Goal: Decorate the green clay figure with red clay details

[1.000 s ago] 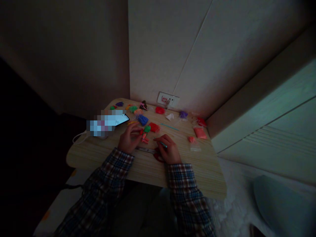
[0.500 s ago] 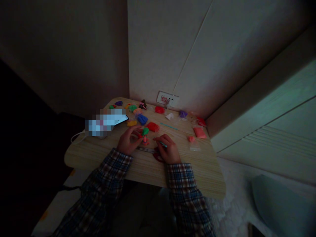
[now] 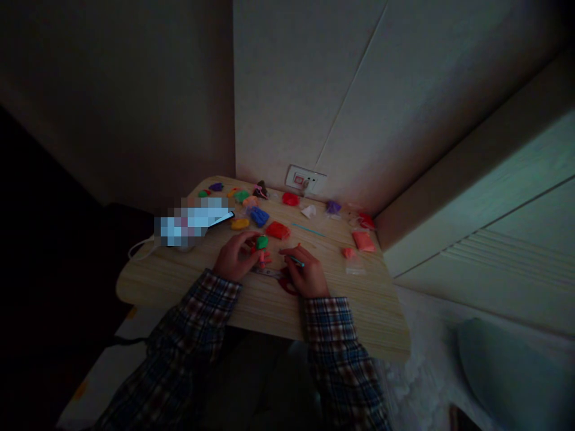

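Note:
My left hand point(image 3: 234, 256) is closed round a small clay figure point(image 3: 262, 244), with a green upper part and pink-red parts below. Part of the figure is hidden by my fingers. A thin teal stick-like tool point(image 3: 295, 261) is pinched in my right hand point(image 3: 309, 274), its tip pointing left toward the figure without touching it. Beneath my hands lies a pair of scissors point(image 3: 268, 273) with dark red handles, partly covered by my right hand. A red clay packet point(image 3: 278, 230) rests just beyond the figure.
Left on the wooden table point(image 3: 171, 287) a lit phone point(image 3: 220, 219) leans, a white cable behind it. Along the back lie blue clay point(image 3: 259, 216), yellow clay point(image 3: 239, 224), purple clay point(image 3: 333, 207) and a second teal stick point(image 3: 308, 230). Pink clay packets point(image 3: 363, 240) sit at right.
The clay figure has turned and shifted slightly left and down in my left hand. My right hand stays in nearly the same place, its fingers slightly shifted on the tool.

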Action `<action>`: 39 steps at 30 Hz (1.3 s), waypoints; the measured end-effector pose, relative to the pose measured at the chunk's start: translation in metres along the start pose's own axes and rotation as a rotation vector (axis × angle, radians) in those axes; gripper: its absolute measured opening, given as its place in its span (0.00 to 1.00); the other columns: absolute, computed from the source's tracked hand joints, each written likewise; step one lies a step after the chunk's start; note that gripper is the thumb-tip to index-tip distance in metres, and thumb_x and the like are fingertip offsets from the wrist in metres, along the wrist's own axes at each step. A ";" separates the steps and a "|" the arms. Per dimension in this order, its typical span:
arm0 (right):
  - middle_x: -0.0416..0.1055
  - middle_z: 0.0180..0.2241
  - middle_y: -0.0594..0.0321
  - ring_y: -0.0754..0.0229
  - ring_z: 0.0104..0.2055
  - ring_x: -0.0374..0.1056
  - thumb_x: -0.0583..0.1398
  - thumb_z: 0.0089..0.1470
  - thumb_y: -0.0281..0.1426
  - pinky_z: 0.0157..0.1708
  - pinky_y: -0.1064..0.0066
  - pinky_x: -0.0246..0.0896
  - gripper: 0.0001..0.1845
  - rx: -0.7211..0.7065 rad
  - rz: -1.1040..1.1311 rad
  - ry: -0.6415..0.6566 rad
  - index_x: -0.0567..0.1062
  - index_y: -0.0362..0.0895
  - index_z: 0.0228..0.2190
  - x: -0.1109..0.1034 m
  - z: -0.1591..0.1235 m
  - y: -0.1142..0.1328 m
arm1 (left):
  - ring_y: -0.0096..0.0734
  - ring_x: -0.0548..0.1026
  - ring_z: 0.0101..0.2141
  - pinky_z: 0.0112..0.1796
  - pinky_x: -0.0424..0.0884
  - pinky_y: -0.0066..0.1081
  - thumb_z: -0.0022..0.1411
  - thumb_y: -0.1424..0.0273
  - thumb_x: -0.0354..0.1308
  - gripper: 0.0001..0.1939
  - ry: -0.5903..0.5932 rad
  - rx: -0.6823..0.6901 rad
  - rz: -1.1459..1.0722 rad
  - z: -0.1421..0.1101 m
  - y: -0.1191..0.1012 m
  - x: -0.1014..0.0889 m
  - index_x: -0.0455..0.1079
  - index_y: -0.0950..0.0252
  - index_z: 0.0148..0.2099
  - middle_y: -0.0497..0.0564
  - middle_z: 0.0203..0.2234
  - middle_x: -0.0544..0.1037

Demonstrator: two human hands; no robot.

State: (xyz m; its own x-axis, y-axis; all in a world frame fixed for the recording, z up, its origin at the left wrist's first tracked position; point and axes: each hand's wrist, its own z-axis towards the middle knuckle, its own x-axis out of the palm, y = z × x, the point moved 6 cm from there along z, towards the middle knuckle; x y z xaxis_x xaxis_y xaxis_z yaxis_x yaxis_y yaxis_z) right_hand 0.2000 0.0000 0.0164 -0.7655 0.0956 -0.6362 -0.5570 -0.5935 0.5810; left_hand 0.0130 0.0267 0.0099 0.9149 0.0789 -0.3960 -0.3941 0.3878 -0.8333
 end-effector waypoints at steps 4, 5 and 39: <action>0.75 0.36 0.62 0.59 0.38 0.73 0.55 0.67 0.37 0.42 0.60 0.70 0.12 -0.002 0.000 0.007 0.75 0.42 0.42 0.001 0.000 -0.001 | 0.40 0.77 0.40 0.35 0.76 0.34 0.53 0.68 0.61 0.19 -0.001 0.018 0.006 0.000 0.001 0.000 0.73 0.64 0.48 0.56 0.42 0.79; 0.75 0.36 0.61 0.59 0.38 0.73 0.55 0.67 0.37 0.42 0.60 0.70 0.12 -0.001 -0.001 0.009 0.75 0.42 0.42 0.001 0.000 -0.001 | 0.41 0.77 0.41 0.36 0.77 0.34 0.53 0.68 0.61 0.19 0.002 0.023 0.007 0.000 0.000 0.000 0.72 0.63 0.49 0.56 0.42 0.79; 0.72 0.37 0.55 0.53 0.41 0.69 0.53 0.61 0.25 0.41 0.62 0.66 0.14 -0.098 -0.082 0.129 0.76 0.44 0.44 0.011 0.002 0.012 | 0.44 0.75 0.45 0.46 0.74 0.43 0.56 0.66 0.65 0.18 0.013 0.106 0.021 0.000 -0.009 0.003 0.71 0.63 0.48 0.56 0.43 0.78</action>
State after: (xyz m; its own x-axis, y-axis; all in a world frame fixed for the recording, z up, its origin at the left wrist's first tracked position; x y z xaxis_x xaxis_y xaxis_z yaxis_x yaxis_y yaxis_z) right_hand 0.1847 -0.0045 0.0171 -0.6678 0.0478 -0.7428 -0.5772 -0.6634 0.4762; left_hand 0.0192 0.0236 0.0164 0.9051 0.0765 -0.4182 -0.4009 0.4814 -0.7794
